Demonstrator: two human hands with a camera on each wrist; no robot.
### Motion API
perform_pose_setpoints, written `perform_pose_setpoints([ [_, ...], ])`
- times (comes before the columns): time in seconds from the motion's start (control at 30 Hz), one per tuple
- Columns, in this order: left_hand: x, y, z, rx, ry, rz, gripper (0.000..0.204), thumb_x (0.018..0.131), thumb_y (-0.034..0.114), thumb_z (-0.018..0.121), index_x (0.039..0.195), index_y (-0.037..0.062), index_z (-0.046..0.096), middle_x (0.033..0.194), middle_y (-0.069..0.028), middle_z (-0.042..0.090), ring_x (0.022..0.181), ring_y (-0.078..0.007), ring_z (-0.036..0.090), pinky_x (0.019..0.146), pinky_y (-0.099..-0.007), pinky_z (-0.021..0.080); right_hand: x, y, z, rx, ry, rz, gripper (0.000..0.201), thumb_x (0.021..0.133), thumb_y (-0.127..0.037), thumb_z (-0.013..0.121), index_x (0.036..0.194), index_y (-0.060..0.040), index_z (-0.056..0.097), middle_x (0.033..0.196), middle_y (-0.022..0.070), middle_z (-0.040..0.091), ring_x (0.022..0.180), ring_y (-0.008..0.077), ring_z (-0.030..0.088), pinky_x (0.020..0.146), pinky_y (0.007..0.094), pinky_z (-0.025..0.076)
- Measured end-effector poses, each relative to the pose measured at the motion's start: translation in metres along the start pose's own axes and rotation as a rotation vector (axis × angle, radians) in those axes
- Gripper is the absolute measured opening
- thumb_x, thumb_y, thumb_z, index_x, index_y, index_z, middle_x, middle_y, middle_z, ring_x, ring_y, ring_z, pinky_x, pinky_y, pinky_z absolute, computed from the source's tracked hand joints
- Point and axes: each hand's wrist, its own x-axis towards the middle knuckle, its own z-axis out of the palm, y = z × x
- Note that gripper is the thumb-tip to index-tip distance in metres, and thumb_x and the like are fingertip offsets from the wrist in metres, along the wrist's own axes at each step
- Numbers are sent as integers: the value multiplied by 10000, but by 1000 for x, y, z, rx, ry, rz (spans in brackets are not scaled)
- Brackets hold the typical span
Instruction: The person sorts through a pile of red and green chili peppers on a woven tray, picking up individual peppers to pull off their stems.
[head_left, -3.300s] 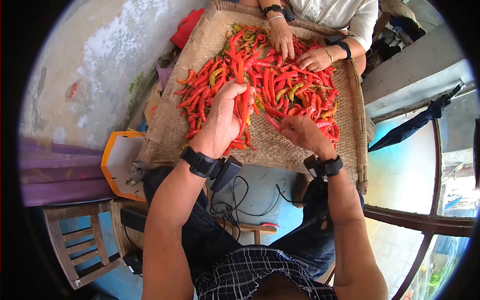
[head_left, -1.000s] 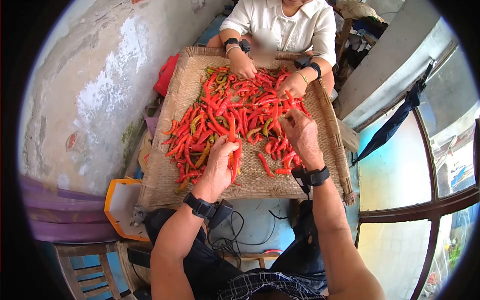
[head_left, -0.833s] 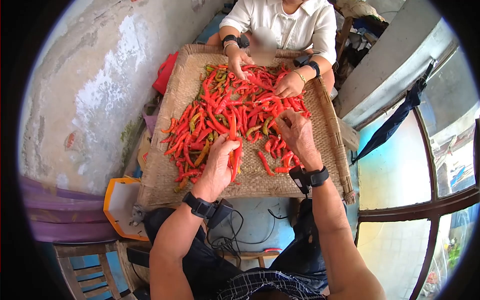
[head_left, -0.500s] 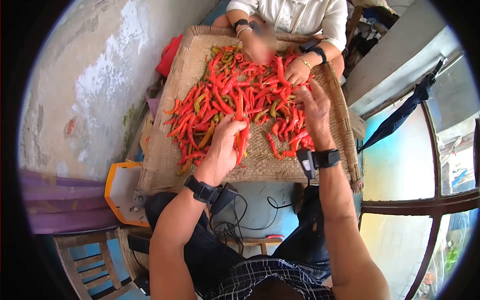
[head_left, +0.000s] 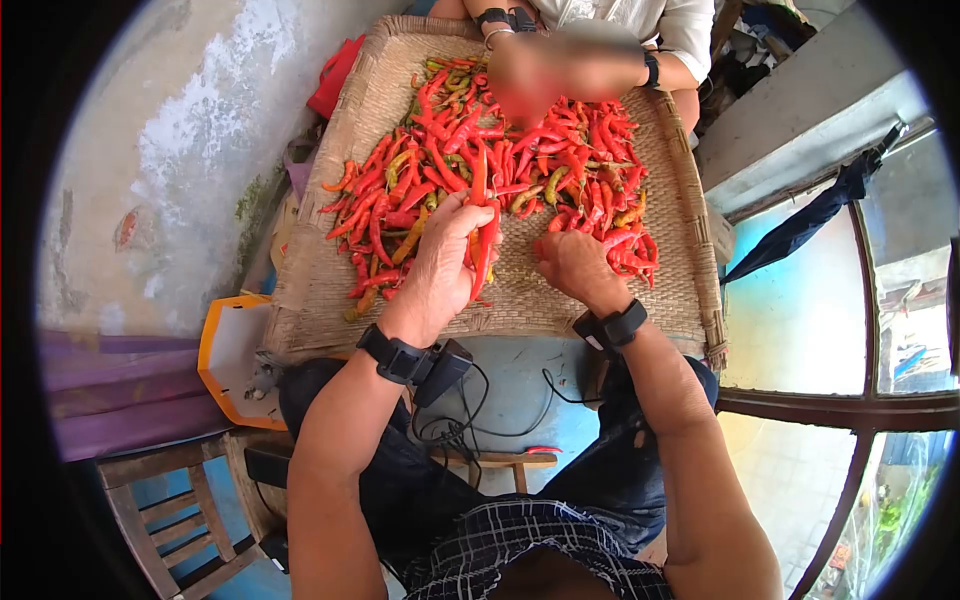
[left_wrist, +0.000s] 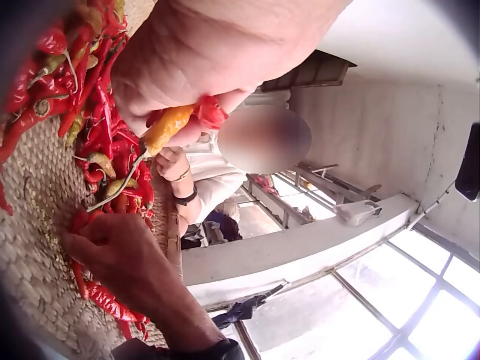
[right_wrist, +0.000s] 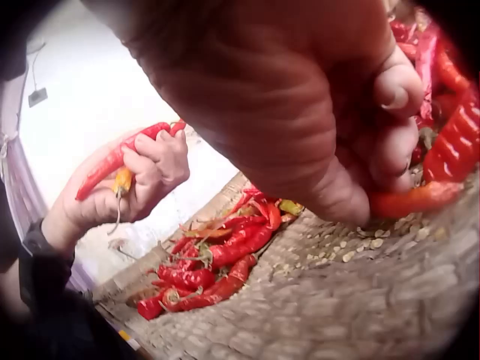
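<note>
By the tray's [head_left: 310, 268] near edge, the left hand [head_left: 437, 260] curls round smooth red and yellow chilies [head_left: 487, 255]; the right hand [head_left: 580, 268] pinches an orange-red chili [right_wrist: 420, 199].

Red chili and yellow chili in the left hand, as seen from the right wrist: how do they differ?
Colour: the red chili is bright red; the yellow chili is orange-yellow.
Visible length: the red chili shows a long stretch, while the yellow chili shows only a short part.
Pose: the red chili slants across the hand, while the yellow chili's stem end points down.
Both are held in the left hand.
</note>
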Motion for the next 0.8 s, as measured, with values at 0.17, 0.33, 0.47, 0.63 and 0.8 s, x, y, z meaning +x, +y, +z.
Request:
perform_pose_setpoints([
  [0.17, 3, 3, 4, 16, 8, -17, 171, 812, 125, 553, 971, 72, 522, 787, -34, 549, 701, -129, 538, 609, -258, 431, 11, 18, -28, 569, -8, -74, 153, 757, -164, 632, 793, -16, 625, 680, 78, 612, 596, 211, 587, 552, 331, 485],
  [0.33, 2, 0, 3, 52, 9, -25, 165, 813, 134, 557, 959, 68, 519, 789, -35, 549, 700, -128, 536, 607, -254, 426, 10, 43, -72, 950, 287, 146, 153, 841, -120, 588, 950, -19, 626, 719, -3, 588, 602, 77, 529, 544, 239, 440],
  [0.47, 3, -3, 2, 46, -28, -20, 166, 812, 130, 557, 960, 66, 518, 790, -36, 550, 698, -129, 537, 607, -253, 426, -14, 42, -70, 402, 147, -79, 171, 779, -139, 605, 827, 25, 606, 659, 97, 613, 599, 186, 605, 551, 335, 477],
  [0.63, 5, -5, 2, 82, 9, -33, 173, 810, 131, 558, 965, 66, 517, 796, -38, 554, 696, -125, 540, 610, -260, 431, -35, 28, -27, -231, -97, -86, 153, 690, -145, 619, 807, -47, 623, 703, 147, 606, 704, 317, 614, 618, 419, 484],
  [0.8, 7, -4, 0, 69, -5, -18, 173, 810, 129, 557, 966, 65, 518, 803, -40, 555, 698, -126, 542, 608, -264, 433, -30, 32, -41, 103, -79, -189, 128, 723, -133, 606, 800, -32, 626, 704, 148, 612, 711, 303, 626, 619, 404, 497],
])
